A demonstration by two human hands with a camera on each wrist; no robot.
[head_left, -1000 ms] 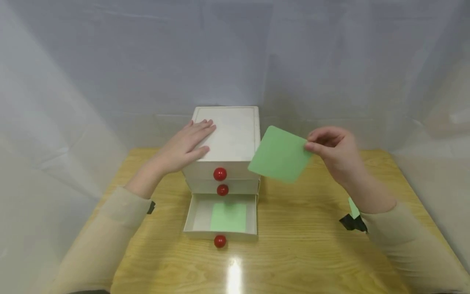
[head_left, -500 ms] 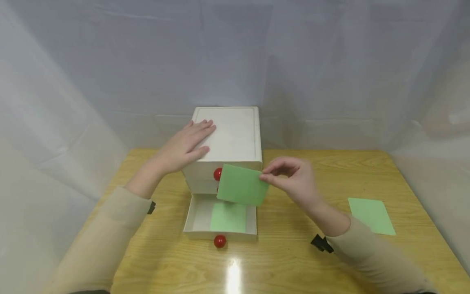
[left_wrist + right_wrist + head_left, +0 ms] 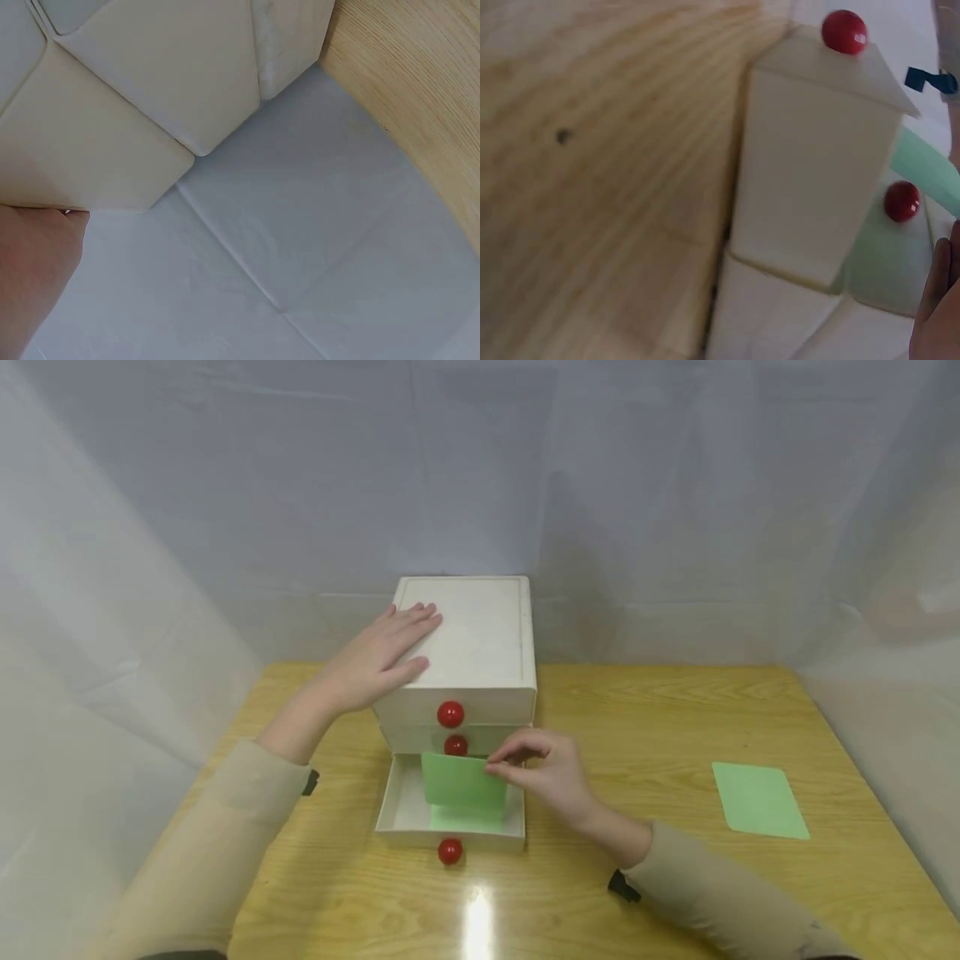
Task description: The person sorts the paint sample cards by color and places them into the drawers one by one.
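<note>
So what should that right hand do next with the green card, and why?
Probably lower and let go: the right hand pinches the green card tilted over the open bottom drawer, where another green sheet already lies flat.

wooden table with a drawer box and a loose green sheet

the pale wooden table (image 3: 600,893) carries a white three-drawer box (image 3: 465,652) under the left hand, its bottom drawer (image 3: 401,810) pulled out toward the person, just left of the right hand. a green sheet (image 3: 760,799) lies flat on the wood well to the right of the right hand, apart from the box.
</note>
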